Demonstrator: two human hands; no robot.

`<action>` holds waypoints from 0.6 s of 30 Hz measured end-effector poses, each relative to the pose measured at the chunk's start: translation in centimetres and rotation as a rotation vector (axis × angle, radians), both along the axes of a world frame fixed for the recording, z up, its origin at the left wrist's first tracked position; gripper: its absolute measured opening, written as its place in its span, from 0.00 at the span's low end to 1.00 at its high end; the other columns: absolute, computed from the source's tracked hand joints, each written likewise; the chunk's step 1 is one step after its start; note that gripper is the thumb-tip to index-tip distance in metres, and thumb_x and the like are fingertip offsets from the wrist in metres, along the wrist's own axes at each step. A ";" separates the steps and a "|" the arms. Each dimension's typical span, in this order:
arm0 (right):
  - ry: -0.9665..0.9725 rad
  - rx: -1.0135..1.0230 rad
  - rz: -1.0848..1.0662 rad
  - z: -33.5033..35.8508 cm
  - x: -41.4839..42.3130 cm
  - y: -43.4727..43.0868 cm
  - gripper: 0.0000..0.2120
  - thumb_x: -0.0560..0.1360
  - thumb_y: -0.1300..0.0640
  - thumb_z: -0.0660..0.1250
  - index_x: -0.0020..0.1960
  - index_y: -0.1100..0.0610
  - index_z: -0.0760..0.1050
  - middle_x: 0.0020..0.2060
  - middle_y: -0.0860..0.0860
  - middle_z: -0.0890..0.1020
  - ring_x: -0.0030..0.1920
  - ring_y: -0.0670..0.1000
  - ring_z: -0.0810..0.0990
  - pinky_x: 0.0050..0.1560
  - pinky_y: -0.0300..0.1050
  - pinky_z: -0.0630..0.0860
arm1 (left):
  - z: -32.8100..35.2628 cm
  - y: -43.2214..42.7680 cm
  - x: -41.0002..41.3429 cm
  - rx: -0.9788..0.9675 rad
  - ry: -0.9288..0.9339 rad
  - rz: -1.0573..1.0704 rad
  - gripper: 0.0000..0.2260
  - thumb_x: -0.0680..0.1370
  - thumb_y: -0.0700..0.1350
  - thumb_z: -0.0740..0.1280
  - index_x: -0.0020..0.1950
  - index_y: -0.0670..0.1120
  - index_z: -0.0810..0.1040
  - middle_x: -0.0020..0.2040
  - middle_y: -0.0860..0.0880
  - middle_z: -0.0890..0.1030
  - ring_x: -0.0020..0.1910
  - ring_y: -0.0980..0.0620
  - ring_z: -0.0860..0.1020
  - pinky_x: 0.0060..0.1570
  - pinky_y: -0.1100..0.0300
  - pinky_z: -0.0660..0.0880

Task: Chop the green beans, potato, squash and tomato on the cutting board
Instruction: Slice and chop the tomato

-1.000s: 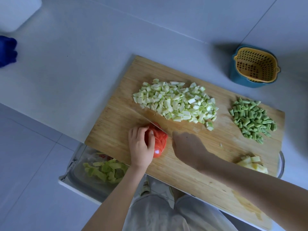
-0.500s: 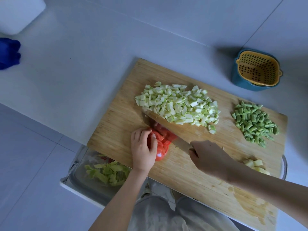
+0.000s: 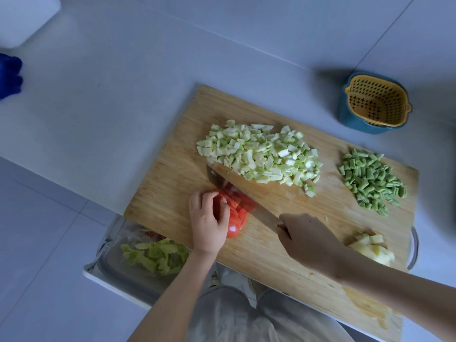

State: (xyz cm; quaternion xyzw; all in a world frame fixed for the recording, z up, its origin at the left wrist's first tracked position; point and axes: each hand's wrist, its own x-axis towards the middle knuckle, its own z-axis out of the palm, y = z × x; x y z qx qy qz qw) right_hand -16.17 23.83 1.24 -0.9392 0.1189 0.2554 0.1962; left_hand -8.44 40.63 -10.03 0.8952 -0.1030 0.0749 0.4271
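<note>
Our left hand (image 3: pixel 208 223) curls over the tomato (image 3: pixel 234 219) near the front edge of the cutting board (image 3: pixel 172 183). Our right hand (image 3: pixel 306 240) grips the knife (image 3: pixel 234 185), its blade seemingly resting among the slices. Diced squash (image 3: pixel 261 154), beans (image 3: pixel 370 178) and potato (image 3: pixel 372 248) lie beyond.

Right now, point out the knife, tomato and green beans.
knife (image 3: pixel 219 177), head view, flat of the blade near its tip.
tomato (image 3: pixel 234 228), head view, glossy uncut end.
green beans (image 3: pixel 370 180), head view, middle of the chopped pile.
</note>
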 end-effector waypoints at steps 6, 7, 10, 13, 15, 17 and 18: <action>-0.003 0.035 0.061 -1.5 4.2 2.8 0.10 0.79 0.62 0.53 0.41 0.56 0.69 0.28 0.46 0.70 0.26 0.44 0.67 0.24 0.35 0.60 | 0.3 -0.1 0.1 0.015 -0.041 -0.011 0.11 0.74 0.45 0.62 0.42 0.38 0.78 0.41 0.42 0.74 0.41 0.46 0.72 0.40 0.56 0.71; -0.008 0.070 0.051 -1.7 4.7 2.9 0.11 0.80 0.61 0.54 0.40 0.56 0.68 0.29 0.47 0.71 0.26 0.44 0.68 0.25 0.35 0.61 | 0.3 -0.1 0.1 0.018 -0.045 -0.007 0.10 0.74 0.45 0.62 0.42 0.38 0.78 0.40 0.42 0.74 0.41 0.45 0.72 0.40 0.56 0.71; -0.062 0.157 -0.013 -1.4 3.9 1.9 0.12 0.80 0.57 0.55 0.38 0.56 0.68 0.29 0.48 0.71 0.28 0.46 0.67 0.29 0.39 0.63 | 0.3 0.0 0.0 0.009 -0.056 0.008 0.10 0.74 0.44 0.63 0.42 0.38 0.78 0.41 0.41 0.74 0.40 0.45 0.73 0.40 0.55 0.72; -0.075 0.089 -0.022 0.0 1.4 0.8 0.16 0.79 0.56 0.55 0.33 0.52 0.62 0.26 0.47 0.69 0.26 0.45 0.66 0.27 0.39 0.60 | 0.2 -0.1 -0.1 0.020 -0.061 0.027 0.11 0.74 0.44 0.63 0.44 0.38 0.79 0.43 0.40 0.74 0.41 0.44 0.73 0.41 0.54 0.73; -0.027 0.027 0.006 0.7 0.0 0.3 0.16 0.79 0.56 0.55 0.32 0.51 0.62 0.26 0.47 0.69 0.25 0.45 0.66 0.26 0.38 0.60 | 0.0 -0.1 -0.1 0.030 -0.066 0.048 0.11 0.73 0.45 0.64 0.44 0.37 0.79 0.45 0.39 0.74 0.43 0.43 0.74 0.44 0.53 0.73; 0.023 -0.010 0.032 1.1 -0.6 0.0 0.16 0.79 0.55 0.54 0.32 0.50 0.62 0.26 0.46 0.69 0.25 0.45 0.67 0.26 0.39 0.63 | -0.1 -0.1 -0.1 0.031 -0.069 0.050 0.11 0.73 0.45 0.64 0.44 0.38 0.79 0.45 0.40 0.74 0.43 0.44 0.74 0.44 0.54 0.73; 0.034 -0.024 0.044 1.1 -0.4 -0.1 0.16 0.79 0.55 0.54 0.33 0.50 0.62 0.26 0.46 0.70 0.25 0.45 0.67 0.26 0.39 0.63 | -0.2 -0.1 0.0 0.030 -0.074 0.050 0.10 0.73 0.45 0.64 0.43 0.38 0.78 0.44 0.40 0.74 0.43 0.44 0.73 0.44 0.55 0.73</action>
